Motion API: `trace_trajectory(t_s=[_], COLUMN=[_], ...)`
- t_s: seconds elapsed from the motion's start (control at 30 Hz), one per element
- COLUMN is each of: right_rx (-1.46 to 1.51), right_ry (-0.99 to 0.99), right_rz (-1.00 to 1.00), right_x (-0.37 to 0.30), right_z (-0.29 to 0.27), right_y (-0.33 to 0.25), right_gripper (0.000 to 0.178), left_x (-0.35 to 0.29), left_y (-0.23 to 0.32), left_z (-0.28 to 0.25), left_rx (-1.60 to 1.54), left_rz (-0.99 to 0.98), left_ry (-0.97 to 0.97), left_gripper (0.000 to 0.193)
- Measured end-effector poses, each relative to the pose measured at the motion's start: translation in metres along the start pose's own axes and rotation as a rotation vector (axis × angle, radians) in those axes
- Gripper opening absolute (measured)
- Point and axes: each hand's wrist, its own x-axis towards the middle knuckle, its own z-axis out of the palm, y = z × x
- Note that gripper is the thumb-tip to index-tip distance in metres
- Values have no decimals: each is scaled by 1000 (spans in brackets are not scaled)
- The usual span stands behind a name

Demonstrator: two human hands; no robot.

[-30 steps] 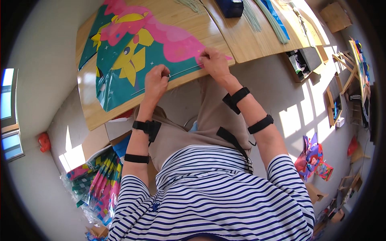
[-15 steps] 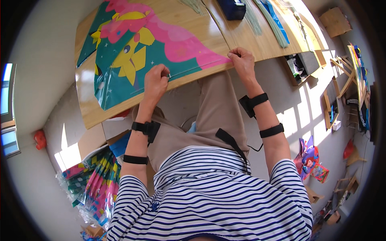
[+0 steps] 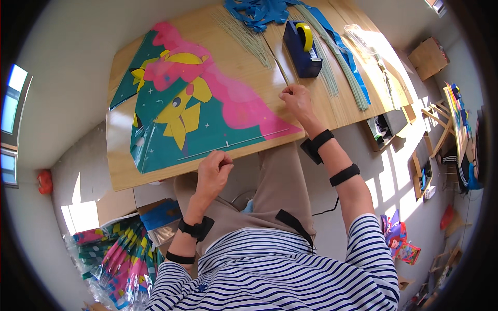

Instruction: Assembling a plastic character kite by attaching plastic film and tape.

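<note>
The printed sheet point(image 3: 207, 139), green and pink with a yellow cartoon figure, lies spread on the near-left part of the table point(image 3: 122, 168), and from where I stand both hands are clear of its middle. A thin pale rod point(image 3: 249, 140) lies along its near edge, with 1 small white piece point(image 3: 226, 144) across it. The left hand point(image 3: 213, 173) is at the table's edge, its fingers loosely curled just on the wearer's side of that white piece; I can't tell whether they hold anything. The right hand point(image 3: 299, 103) is over bare wood beyond the rod's right end, thumb and fingers drawn close together, and whatever might be between them is too small to make out. The sheet's pointed right corner ends near that wrist.

Up the table stands a dark blue tape dispenser point(image 3: 296, 54) with a yellow roll point(image 3: 306, 37), beside a bundle of pale rods point(image 3: 340, 57). The blue strips point(image 3: 257, 13) behind are cut off at the top. Glare washes out the sheet's left corner (the clear tray point(image 3: 358, 39) at the far right fares little better). Both palms are hidden from me.
</note>
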Motion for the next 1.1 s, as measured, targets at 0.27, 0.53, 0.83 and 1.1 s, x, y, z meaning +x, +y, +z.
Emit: trace_trajectory(t_s=[0.27, 0.53, 0.83, 1.1], right_rx=[-348, -973, -661, 108], right_ry=[66, 133, 198, 24], right_rz=[-248, -378, -213, -77], right_x=[103, 203, 189, 154], right_z=[88, 167, 145, 95], right_y=[-59, -20, -58, -49], right_gripper=[16, 5, 6, 14], left_x=[-11, -7, 0, 6], left_y=[11, 16, 10, 9], left_z=[-10, -23, -24, -29], left_rx=[-35, -42, -76, -167], left_rz=[-99, -164, -208, -197], left_ry=[-49, -85, -96, -44], left_gripper=[9, 11, 11, 8])
